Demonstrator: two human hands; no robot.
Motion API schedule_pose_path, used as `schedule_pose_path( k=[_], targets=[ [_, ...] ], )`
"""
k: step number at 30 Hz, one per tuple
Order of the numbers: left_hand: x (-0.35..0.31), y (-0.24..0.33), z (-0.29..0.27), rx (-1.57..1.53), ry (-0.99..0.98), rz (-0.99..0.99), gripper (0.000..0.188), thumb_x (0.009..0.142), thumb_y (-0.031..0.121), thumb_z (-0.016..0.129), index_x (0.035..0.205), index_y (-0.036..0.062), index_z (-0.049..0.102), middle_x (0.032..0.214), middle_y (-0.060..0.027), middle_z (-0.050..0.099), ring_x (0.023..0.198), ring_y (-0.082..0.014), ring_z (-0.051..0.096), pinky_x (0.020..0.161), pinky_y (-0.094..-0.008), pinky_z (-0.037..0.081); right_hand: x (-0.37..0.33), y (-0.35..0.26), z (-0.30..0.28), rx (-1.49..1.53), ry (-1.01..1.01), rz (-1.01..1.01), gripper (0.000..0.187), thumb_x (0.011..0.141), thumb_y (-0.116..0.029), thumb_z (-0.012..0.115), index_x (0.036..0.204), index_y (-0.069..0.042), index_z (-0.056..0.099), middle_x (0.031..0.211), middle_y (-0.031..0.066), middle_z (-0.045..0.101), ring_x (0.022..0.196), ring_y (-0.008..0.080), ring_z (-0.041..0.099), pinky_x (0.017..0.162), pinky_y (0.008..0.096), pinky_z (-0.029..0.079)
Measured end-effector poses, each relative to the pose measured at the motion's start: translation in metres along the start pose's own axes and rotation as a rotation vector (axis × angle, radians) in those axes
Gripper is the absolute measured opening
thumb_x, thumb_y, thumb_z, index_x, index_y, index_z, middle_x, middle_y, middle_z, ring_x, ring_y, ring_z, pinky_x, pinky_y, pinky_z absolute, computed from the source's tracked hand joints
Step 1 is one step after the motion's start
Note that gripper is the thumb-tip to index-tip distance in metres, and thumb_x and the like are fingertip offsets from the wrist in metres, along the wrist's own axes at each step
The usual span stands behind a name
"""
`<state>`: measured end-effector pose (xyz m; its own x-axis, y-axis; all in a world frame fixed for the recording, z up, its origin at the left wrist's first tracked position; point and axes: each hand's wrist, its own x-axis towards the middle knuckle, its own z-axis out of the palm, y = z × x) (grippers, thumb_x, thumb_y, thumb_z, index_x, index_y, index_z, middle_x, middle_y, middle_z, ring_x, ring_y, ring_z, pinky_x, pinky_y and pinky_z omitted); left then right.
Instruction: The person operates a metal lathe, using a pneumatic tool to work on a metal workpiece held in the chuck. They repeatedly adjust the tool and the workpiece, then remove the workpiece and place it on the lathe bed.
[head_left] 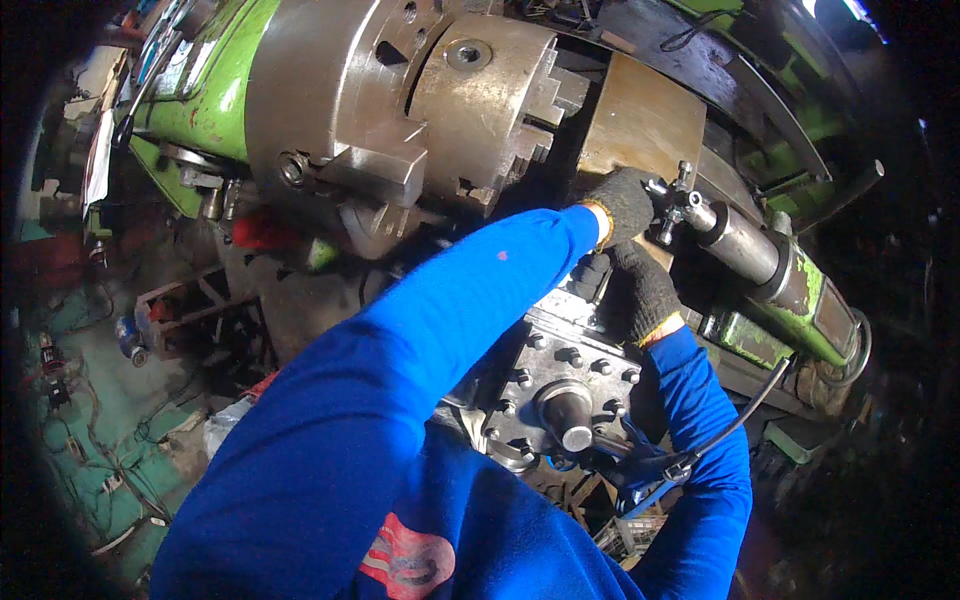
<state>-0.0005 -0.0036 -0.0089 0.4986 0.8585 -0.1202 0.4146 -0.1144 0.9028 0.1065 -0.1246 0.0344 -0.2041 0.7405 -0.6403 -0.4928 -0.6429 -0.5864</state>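
Observation:
Both my hands wear dark knit gloves with yellow cuffs. My left hand is closed at the edge of a brownish metal block, right beside the cross-shaped metal fitting on the tailstock quill. What its fingers grip is hidden. Just below it, my right hand is curled at the far edge of the lathe's tool post. A thin metal piece shows by its fingers, but what they hold cannot be made out. Several square-headed bolts and a central post stand on the tool post.
The large lathe chuck with stepped jaws stands left of the block. A green headstock is at the far left, and the green tailstock body at the right. A lever slants across my right forearm. Cables lie on the green floor.

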Motion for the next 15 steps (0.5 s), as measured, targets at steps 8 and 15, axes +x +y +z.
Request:
schedule_pose_path(
  k=[8, 15],
  targets=[
    [-0.011, 0.017, 0.005, -0.116, 0.080, -0.117, 0.029, 0.097, 0.003, 0.063, 0.122, 0.0015, 0.076, 0.114, -0.0197, 0.080, 0.105, -0.0295, 0.078, 0.093, -0.0404, 0.059, -0.002, -0.027, -0.040, 0.000, 0.053, 0.133, 0.015, 0.107, -0.025, 0.066, 0.108, -0.010, 0.067, 0.082, 0.0032, 0.063, 0.072, 0.0197, 0.065, 0.064, 0.0377, 0.057],
    [-0.026, 0.039, -0.004, -0.394, 0.075, -0.190, 0.029, 0.098, 0.004, 0.059, 0.121, -0.0003, 0.076, 0.108, -0.0172, 0.080, 0.096, -0.0260, 0.076, 0.085, -0.0398, 0.059, 0.001, -0.031, -0.059, -0.341, 0.145, 0.016, 0.020, 0.105, -0.026, 0.064, 0.109, -0.008, 0.071, 0.078, 0.0048, 0.067, 0.059, 0.0189, 0.063, 0.053, 0.0351, 0.054]
  ],
)
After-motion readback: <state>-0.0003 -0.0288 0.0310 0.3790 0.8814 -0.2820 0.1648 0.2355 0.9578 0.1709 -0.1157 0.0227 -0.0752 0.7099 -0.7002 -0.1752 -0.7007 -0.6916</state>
